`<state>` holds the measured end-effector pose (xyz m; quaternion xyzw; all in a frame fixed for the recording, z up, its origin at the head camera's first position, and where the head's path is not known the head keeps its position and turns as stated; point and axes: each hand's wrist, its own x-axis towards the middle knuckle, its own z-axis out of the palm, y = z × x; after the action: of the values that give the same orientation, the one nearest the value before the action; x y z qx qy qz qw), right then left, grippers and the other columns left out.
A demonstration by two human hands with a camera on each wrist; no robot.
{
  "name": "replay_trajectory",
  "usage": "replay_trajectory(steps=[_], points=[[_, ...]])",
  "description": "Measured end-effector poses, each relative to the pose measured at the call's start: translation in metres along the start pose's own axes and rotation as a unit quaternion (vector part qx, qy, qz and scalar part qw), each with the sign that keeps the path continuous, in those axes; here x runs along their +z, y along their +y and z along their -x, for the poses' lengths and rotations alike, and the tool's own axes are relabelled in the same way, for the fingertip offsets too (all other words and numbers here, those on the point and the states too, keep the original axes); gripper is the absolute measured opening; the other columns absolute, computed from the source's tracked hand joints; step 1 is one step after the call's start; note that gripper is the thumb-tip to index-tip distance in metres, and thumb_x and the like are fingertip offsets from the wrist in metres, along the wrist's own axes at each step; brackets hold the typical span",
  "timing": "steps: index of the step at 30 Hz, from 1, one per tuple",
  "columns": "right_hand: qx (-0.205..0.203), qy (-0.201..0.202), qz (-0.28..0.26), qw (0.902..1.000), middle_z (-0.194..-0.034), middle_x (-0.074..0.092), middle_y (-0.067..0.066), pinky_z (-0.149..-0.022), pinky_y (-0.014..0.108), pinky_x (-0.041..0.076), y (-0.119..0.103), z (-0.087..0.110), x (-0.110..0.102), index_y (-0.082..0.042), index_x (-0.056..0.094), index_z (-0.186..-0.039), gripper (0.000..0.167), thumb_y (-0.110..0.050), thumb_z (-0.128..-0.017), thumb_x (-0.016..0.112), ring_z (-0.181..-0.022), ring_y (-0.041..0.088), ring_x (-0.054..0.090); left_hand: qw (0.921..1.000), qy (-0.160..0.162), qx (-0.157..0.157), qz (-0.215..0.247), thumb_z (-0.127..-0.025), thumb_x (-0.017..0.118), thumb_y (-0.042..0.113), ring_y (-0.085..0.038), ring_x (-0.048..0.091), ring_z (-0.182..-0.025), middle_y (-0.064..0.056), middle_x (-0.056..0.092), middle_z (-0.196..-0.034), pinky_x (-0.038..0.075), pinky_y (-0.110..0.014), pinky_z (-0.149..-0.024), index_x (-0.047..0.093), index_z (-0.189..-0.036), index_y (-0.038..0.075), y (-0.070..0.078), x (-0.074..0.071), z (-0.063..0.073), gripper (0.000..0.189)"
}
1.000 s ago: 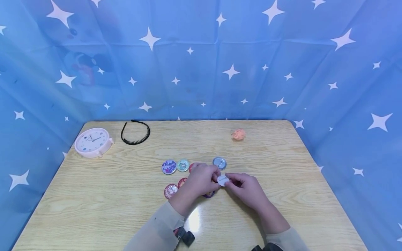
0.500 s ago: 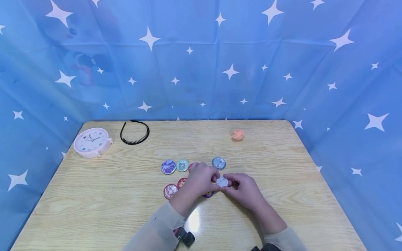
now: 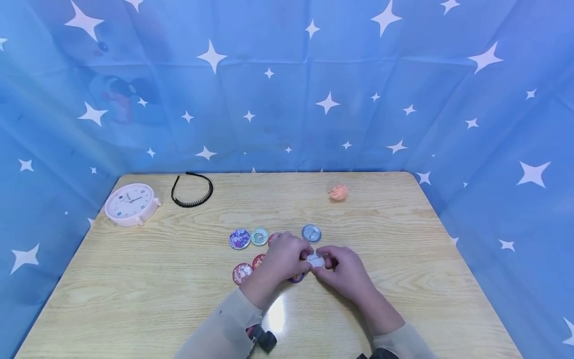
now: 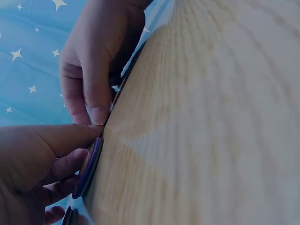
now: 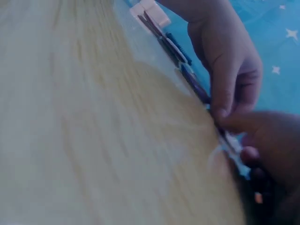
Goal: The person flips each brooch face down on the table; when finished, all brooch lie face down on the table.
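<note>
Between my two hands is a small round pin badge (image 3: 316, 260), its whitish pin side facing up. My left hand (image 3: 287, 254) pinches its left edge with thumb and fingers. From the other side, my right hand (image 3: 350, 273) grips the right edge. In the left wrist view, a purple-rimmed badge (image 4: 89, 166) stands out beside the fingers of my left hand (image 4: 33, 164). The right wrist view is blurred, with the thumb of my right hand (image 5: 276, 145) meeting the fingertips of my left hand (image 5: 229, 70). My left hand partly hides a red badge (image 3: 271, 240).
A silver badge (image 3: 311, 233) lies pin side up just behind the hands. Purple (image 3: 239, 239), teal (image 3: 259, 237) and pink (image 3: 242, 273) badges lie to the left. Farther back are a pink clock (image 3: 131, 204), a black headband (image 3: 193, 190) and a peach fluffy bundle (image 3: 338, 192).
My right hand has shifted slightly left, closer to my left hand, and its fingers now cover more of the badge's right edge. The left hand stays almost in place.
</note>
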<state>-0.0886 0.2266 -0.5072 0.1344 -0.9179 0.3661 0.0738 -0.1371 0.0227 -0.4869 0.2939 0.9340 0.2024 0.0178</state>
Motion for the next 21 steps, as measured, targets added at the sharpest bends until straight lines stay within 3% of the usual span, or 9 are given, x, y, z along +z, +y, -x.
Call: replay_trajectory(steps=[4, 9, 15, 21], points=[[-0.035, 0.083, 0.021, 0.9957, -0.074, 0.058, -0.009, -0.069, 0.031, 0.048, 0.007, -0.001, 0.006, -0.009, 0.079, -0.103, 0.024, -0.020, -0.083, 0.086, -0.073, 0.009, 0.052, 0.9996, 0.003, 0.013, 0.027, -0.085, 0.088, 0.048, -0.009, 0.056, -0.085, 0.019, 0.062, -0.078, 0.042, -0.042, -0.091, 0.081, -0.106, 0.027, -0.004, 0.001, -0.001, 0.030], [-0.146, 0.167, 0.052, 0.9737, -0.080, 0.065, 0.002, -0.073, 0.041, 0.047, 0.009, -0.014, 0.017, -0.006, 0.078, -0.095, 0.019, -0.018, -0.081, 0.082, -0.080, 0.021, 0.055, 0.9983, 0.023, 0.021, 0.050, -0.085, 0.087, 0.048, -0.008, 0.056, -0.085, 0.014, 0.068, -0.089, 0.045, -0.041, -0.090, 0.081, -0.109, 0.024, -0.013, -0.004, 0.000, 0.034], [-0.161, 0.155, 0.054, 0.9733, -0.092, 0.069, 0.006, -0.084, 0.053, 0.043, 0.004, -0.036, 0.028, -0.008, 0.078, -0.097, 0.021, -0.023, -0.084, 0.080, -0.093, 0.032, 0.058, 0.9980, 0.045, -0.013, 0.042, -0.082, 0.089, 0.044, -0.018, 0.059, -0.104, 0.005, 0.070, -0.109, 0.044, -0.043, -0.091, 0.078, -0.112, 0.023, -0.034, -0.010, -0.001, 0.038], [-0.162, 0.133, 0.039, 0.9771, -0.098, 0.070, 0.005, -0.089, 0.054, 0.038, 0.003, -0.051, 0.037, -0.009, 0.079, -0.098, 0.021, -0.025, -0.084, 0.082, -0.100, 0.033, 0.057, 0.9958, 0.049, -0.057, 0.053, -0.078, 0.092, 0.041, -0.029, 0.056, -0.122, -0.002, 0.067, -0.126, 0.042, -0.052, -0.100, 0.074, -0.122, 0.021, -0.054, -0.018, 0.005, 0.051]])
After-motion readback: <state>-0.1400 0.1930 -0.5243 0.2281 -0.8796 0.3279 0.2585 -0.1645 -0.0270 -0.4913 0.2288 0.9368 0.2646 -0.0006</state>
